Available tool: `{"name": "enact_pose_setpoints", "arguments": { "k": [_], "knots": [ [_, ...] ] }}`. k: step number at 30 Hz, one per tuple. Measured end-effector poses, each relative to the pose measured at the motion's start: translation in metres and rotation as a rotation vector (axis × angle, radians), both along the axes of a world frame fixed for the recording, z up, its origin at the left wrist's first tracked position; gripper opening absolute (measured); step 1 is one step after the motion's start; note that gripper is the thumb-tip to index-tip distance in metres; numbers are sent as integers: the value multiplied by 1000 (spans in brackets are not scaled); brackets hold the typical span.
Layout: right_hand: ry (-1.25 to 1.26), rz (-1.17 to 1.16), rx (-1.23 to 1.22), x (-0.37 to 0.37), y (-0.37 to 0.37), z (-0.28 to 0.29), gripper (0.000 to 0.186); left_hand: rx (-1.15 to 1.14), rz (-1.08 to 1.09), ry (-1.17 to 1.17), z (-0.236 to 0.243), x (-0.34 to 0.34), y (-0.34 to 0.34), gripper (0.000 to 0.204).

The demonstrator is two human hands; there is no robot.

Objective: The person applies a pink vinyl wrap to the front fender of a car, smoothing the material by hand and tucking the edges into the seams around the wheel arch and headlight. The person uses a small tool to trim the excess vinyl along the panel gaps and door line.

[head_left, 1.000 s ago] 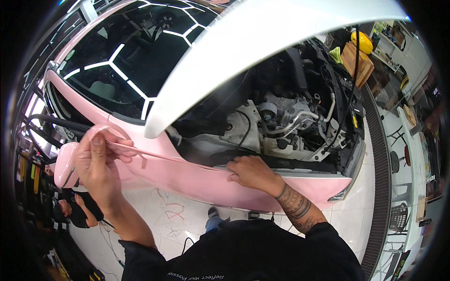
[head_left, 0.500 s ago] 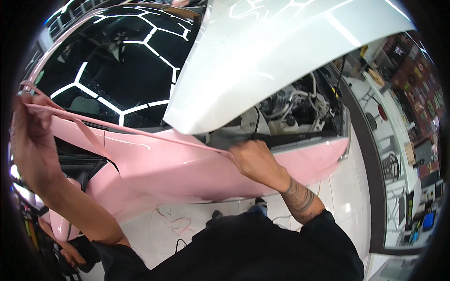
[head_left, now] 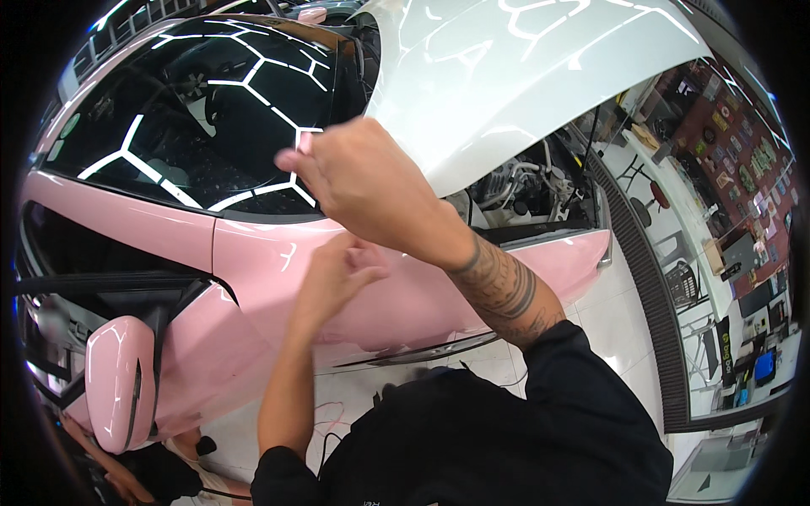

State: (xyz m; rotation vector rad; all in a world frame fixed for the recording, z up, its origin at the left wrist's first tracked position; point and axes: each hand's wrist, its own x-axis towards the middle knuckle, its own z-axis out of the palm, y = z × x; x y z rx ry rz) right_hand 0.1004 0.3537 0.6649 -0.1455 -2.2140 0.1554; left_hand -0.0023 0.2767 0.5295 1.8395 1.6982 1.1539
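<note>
My right hand (head_left: 367,181) is raised before the dark windshield (head_left: 211,126), beside the white raised hood (head_left: 498,101). Its fingers are closed on a small piece of pink strip (head_left: 305,143), mostly hidden by the hand. Below it, my left hand (head_left: 337,274) is at the pink front fender (head_left: 422,308), thumb and fingertips apart, slightly blurred, with nothing clearly in it. The pink side mirror (head_left: 118,371) juts out at the lower left.
The engine bay (head_left: 531,185) shows under the hood. A co-worker's arm (head_left: 105,460) is at the lower left. At right stand a white counter (head_left: 675,211), a stool (head_left: 654,194) and chairs. Cords and pink scraps lie on the tiled floor (head_left: 616,329).
My right hand has risen and moved left. My left hand has come down and right from the far left. The long pink strip stretched between them is no longer visible.
</note>
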Motion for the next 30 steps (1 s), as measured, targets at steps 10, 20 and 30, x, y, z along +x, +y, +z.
{"name": "enact_pose_setpoints", "arguments": {
  "k": [10,20,30],
  "knots": [
    [245,357,627,5,-6,81,21,-25,-16,80,24,41,44,21],
    [15,459,-657,257,43,-41,54,396,149,286,-30,51,63,9],
    [24,-116,-876,350,20,-100,59,322,540,91,-8,20,57,8]
  ]
}}
